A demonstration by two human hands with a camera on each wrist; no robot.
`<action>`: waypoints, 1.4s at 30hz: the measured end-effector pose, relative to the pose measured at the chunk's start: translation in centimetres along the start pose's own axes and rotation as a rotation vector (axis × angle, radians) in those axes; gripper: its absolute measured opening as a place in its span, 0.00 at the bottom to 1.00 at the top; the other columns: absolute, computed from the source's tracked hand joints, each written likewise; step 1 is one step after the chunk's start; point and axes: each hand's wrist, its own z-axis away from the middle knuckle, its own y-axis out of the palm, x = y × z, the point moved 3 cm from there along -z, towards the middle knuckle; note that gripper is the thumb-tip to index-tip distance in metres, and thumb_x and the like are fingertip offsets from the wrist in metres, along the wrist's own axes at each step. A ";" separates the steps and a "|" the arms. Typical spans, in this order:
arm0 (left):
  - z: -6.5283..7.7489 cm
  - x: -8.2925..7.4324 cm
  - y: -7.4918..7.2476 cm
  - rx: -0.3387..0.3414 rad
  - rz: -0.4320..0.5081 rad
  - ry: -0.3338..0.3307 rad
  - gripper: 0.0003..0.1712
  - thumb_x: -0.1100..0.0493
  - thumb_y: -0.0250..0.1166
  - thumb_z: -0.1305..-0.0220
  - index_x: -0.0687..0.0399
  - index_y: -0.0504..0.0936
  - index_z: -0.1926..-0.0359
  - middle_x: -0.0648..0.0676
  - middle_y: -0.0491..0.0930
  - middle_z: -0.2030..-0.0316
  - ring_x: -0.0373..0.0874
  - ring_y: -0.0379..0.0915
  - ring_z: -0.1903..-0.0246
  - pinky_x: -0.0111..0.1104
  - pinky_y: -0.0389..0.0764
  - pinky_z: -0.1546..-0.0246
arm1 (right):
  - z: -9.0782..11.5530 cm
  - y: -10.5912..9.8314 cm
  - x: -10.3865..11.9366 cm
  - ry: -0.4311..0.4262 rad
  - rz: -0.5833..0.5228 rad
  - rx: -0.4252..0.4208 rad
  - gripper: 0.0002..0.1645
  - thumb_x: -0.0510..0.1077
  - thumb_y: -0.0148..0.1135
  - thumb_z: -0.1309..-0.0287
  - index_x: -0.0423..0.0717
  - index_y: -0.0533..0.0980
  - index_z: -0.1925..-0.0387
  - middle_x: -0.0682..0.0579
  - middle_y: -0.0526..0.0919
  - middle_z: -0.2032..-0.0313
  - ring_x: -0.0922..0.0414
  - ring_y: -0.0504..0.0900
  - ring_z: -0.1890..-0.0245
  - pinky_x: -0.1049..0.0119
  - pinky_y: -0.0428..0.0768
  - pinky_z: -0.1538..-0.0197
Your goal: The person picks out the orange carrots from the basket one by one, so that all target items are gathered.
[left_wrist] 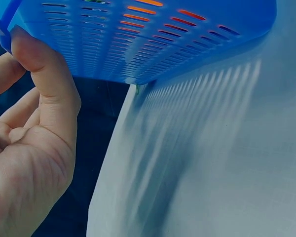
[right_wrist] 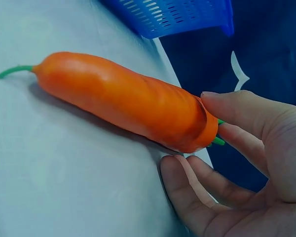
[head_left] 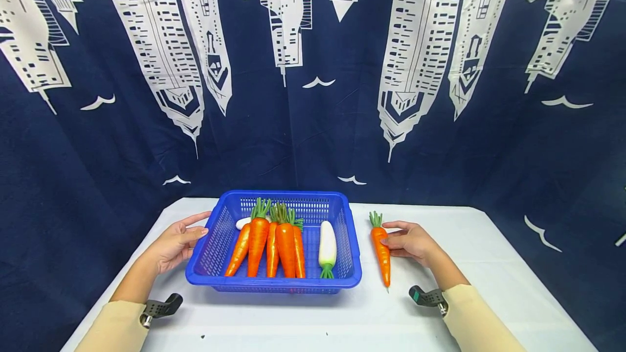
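Loose carrot [head_left: 382, 257] pinched, blue basket [head_left: 274, 282] touched

At the head view's lower right, the carrot is laid on the worktop [head_left: 293, 319], pinched near its leafy end by the right hand [head_left: 411, 240]; the basket's left rim is touched by the left hand [head_left: 173, 246], though whether it is pinched cannot be told; the orange shoulder is best gripped, not the stalks; the rim is best pressed lightly, lest tipping be caused.

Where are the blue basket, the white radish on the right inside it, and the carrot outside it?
Blue basket [head_left: 274, 282]: head view, on its front rim.
White radish [head_left: 327, 242]: head view, middle of its white body.
Carrot outside the basket [right_wrist: 121, 101]: right wrist view, middle of its orange body.
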 end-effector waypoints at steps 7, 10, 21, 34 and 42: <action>0.0 -0.1 0.0 -0.005 -0.001 -0.004 0.43 0.62 0.57 0.23 0.58 0.43 0.18 0.47 0.87 0.56 0.40 0.88 0.59 0.36 0.89 0.54 | 0.0 0.1 0.0 -0.020 0.014 -0.038 0.38 0.35 0.73 0.42 0.34 0.70 0.32 0.35 0.82 0.47 0.54 0.86 0.61 0.56 0.90 0.54; 0.1 -0.1 0.0 -0.007 -0.002 -0.007 0.43 0.62 0.57 0.23 0.58 0.43 0.18 0.47 0.86 0.56 0.40 0.87 0.60 0.36 0.89 0.54 | 0.0 0.1 0.1 -0.046 0.038 -0.060 0.37 0.35 0.74 0.44 0.33 0.71 0.33 0.32 0.81 0.45 0.54 0.86 0.61 0.57 0.90 0.54; 0.0 0.1 -0.2 -0.006 0.008 -0.008 0.43 0.61 0.57 0.23 0.57 0.43 0.18 0.47 0.86 0.56 0.41 0.87 0.59 0.36 0.89 0.54 | 0.3 0.2 0.6 -0.088 0.101 -0.110 0.33 0.37 0.74 0.43 0.34 0.75 0.36 0.30 0.80 0.42 0.56 0.87 0.61 0.59 0.90 0.53; -0.3 0.2 -0.3 0.001 0.006 -0.007 0.42 0.62 0.56 0.22 0.57 0.43 0.18 0.47 0.86 0.56 0.41 0.87 0.60 0.37 0.89 0.54 | 1.1 0.3 1.5 -0.154 0.150 -0.175 0.30 0.39 0.72 0.44 0.36 0.78 0.39 0.32 0.79 0.39 0.52 0.86 0.52 0.57 0.88 0.47; -0.2 0.1 -0.2 0.005 0.005 -0.006 0.43 0.62 0.56 0.23 0.57 0.42 0.18 0.47 0.86 0.57 0.40 0.87 0.61 0.37 0.89 0.55 | 1.7 1.0 2.4 -0.196 0.178 -0.182 0.29 0.38 0.72 0.42 0.35 0.78 0.39 0.34 0.82 0.41 0.49 0.86 0.50 0.61 0.88 0.48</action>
